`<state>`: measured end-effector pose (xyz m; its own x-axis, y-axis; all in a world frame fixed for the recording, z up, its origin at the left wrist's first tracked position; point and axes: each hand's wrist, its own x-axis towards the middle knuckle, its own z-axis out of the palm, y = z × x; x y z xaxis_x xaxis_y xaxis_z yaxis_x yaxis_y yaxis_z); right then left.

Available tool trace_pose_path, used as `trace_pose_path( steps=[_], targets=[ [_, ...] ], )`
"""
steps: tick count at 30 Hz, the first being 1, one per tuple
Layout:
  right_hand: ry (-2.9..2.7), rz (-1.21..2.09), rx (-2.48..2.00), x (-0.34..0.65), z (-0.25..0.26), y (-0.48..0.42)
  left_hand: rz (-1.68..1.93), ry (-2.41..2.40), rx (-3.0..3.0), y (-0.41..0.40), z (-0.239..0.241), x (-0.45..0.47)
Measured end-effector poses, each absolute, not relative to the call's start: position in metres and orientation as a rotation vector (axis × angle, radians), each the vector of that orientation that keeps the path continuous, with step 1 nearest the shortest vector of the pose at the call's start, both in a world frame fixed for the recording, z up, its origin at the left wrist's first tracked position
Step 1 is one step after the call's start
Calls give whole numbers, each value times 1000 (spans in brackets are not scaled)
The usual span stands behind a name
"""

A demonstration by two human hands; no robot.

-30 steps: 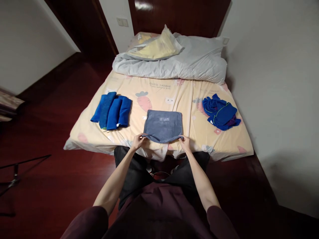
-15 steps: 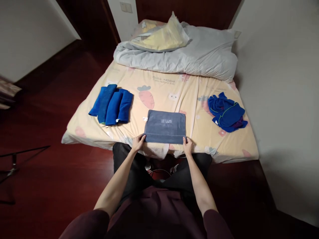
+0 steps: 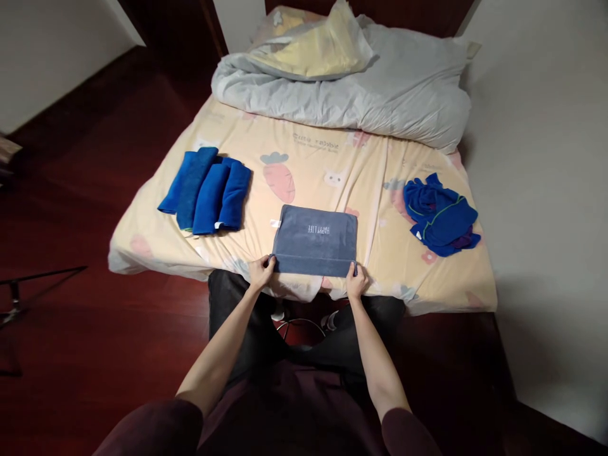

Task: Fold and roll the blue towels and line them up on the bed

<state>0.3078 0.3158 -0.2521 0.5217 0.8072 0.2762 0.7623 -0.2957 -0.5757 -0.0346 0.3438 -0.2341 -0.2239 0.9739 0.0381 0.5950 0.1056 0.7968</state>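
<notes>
A grey towel [image 3: 314,237] with white lettering lies flat and folded near the front edge of the bed. Its near corners are in my fingers: my left hand [image 3: 261,272] pinches the left one, my right hand [image 3: 356,280] the right one. Both thumbs rest on top of the cloth. A white tag sticks out from the towel's left side. To the left, several blue rolled towels [image 3: 208,193] lie side by side. Over on the right is a crumpled heap of blue cloths [image 3: 441,215] with green edging and a bit of purple.
The bed's patterned sheet [image 3: 304,171] lies under all of this. A rolled grey quilt [image 3: 403,82] and a pale yellow pillow [image 3: 323,47] are at the far end. A wall [image 3: 546,190] runs along the right; a thin black stand [image 3: 28,278] is on the floor at left.
My view has tilted down and come slightly closer. Both hands keep hold of the towel's near corners, and the towel lies practically as before.
</notes>
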Motion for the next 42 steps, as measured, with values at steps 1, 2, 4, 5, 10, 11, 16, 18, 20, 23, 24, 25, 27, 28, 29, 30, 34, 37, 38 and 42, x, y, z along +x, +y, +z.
trace_pose_path(
  steps=[1,2,4,5,10,11,16,18,20,23,24,25,27,28,29,30,34,37,38,42],
  targets=[
    [-1279,81,-2098,308,-252,316,960,1842,1533,345,-234,-38],
    [-1285,75,-2100,307,-252,316,944,1796,1538,347,-233,-42],
    [-1294,65,-2106,307,-252,316,901,1703,1532,350,-232,-50],
    [-1295,59,-2112,307,-252,316,882,1668,1520,351,-232,-53],
    [-1288,26,-2146,305,-252,316,873,1661,1490,352,-231,-55],
    [-1283,18,-2157,305,-252,316,875,1670,1495,351,-231,-54],
    [-1289,9,-2213,304,-250,317,825,1701,1545,352,-229,-53],
    [-1302,24,-2221,304,-248,318,792,1720,1571,354,-229,-54],
    [-1304,53,-2222,304,-245,318,772,1737,1592,356,-229,-53],
    [-1281,125,-2177,306,-241,319,767,1750,1621,355,-227,-50],
    [-1257,164,-2145,308,-239,320,776,1750,1631,354,-226,-49],
    [-1226,239,-2100,312,-238,322,788,1748,1643,354,-225,-48],
    [-1166,457,-1994,321,-235,328,805,1733,1673,354,-222,-48],
    [-1142,566,-1943,327,-232,330,803,1720,1689,356,-221,-49],
    [-1127,655,-1901,333,-230,333,793,1705,1702,358,-219,-50],
    [-1118,716,-1872,339,-227,335,779,1691,1705,360,-218,-52],
    [-1095,772,-1813,355,-214,338,737,1705,1632,367,-216,-62],
    [-1112,679,-1779,360,-205,333,812,1737,1629,362,-215,-63],
    [-1155,601,-1772,360,-201,331,879,1742,1668,358,-214,-61],
    [-1586,306,-1620,349,-188,320,1038,1559,2029,343,-208,-41]
  ],
)
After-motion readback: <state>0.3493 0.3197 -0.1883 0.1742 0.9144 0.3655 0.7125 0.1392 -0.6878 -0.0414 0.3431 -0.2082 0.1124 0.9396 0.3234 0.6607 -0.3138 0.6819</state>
